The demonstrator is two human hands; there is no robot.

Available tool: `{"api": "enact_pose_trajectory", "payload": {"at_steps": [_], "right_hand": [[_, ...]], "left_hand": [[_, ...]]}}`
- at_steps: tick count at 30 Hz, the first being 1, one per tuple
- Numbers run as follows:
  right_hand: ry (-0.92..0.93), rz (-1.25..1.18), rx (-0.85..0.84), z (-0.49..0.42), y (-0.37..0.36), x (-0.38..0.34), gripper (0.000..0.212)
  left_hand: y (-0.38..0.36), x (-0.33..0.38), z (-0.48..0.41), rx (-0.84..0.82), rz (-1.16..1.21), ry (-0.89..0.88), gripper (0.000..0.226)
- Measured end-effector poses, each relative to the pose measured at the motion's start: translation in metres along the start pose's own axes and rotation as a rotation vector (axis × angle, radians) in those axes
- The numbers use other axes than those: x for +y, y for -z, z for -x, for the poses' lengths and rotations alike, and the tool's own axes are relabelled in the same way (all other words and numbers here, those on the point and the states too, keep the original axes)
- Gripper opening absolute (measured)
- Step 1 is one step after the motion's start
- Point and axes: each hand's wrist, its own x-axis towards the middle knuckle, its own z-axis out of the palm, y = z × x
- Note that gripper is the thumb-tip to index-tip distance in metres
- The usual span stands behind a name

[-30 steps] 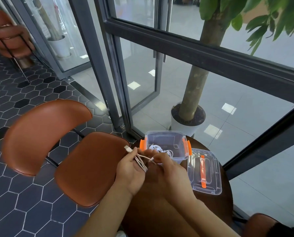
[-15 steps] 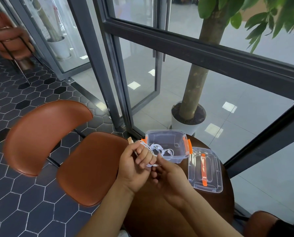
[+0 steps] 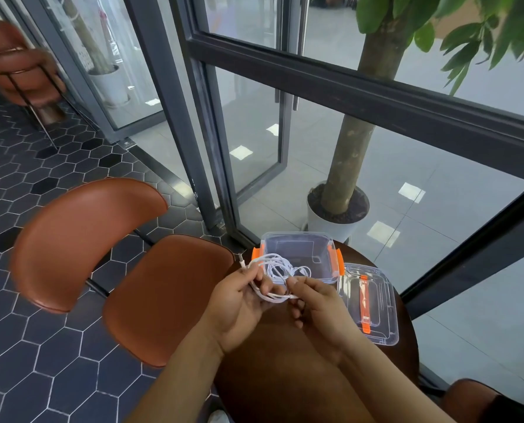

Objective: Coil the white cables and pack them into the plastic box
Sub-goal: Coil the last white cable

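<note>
Chair [image 3: 83,239]: brown, in the left half of the frame, beside the table; not part of the job.
Left hand [image 3: 239,303]: lower centre, fingers curled round several loops of the white cable [image 3: 271,298]; one plug end pokes up past the fingertips.
White cable: bunched between the two hands, over the near edge of the table [image 3: 273,370]. Its loose tangle lies in front of the near left corner of the plastic box [image 3: 299,235].
Handling: probably very light, thin and limp with some spring, so loops are likely to slacken or pop open if the hold eases. Best held across the whole bundle where the loops cross, not by a plug or a single strand.
Right hand [image 3: 321,306]: just right of the left, thumb and forefinger pinching a strand at the low side of the coil; other fingers curled under.
Plastic box: clear, orange latches, open, just beyond the hands at frame centre.
Lid [image 3: 379,325]: clear with an orange handle, lying flat, touching or just beside the box's right side.
Hard to make out: how many cables are in the tangle, whether any strand lies inside the box, and where the other plug is.
</note>
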Motion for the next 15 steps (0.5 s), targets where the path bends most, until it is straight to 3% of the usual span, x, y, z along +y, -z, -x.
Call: {"api": "enact_pose_trajectory", "payload": {"at_steps": [3,9,15], "right_hand": [[0.043,0.073,0.023,-0.002,0.004,-0.002,0.018],[0.088,0.175,0.079,0.000,0.011,-0.002,0.019],[0.203,0.248,0.170,0.005,0.003,-0.008,0.017]], "left_hand": [[-0.002,-0.002,-0.001,0.042,-0.074,0.015,0.040],[-0.009,-0.005,-0.001,0.213,-0.446,-0.065,0.026],[-0.014,-0.001,-0.008,0.338,-0.127,-0.111,0.018]]}}
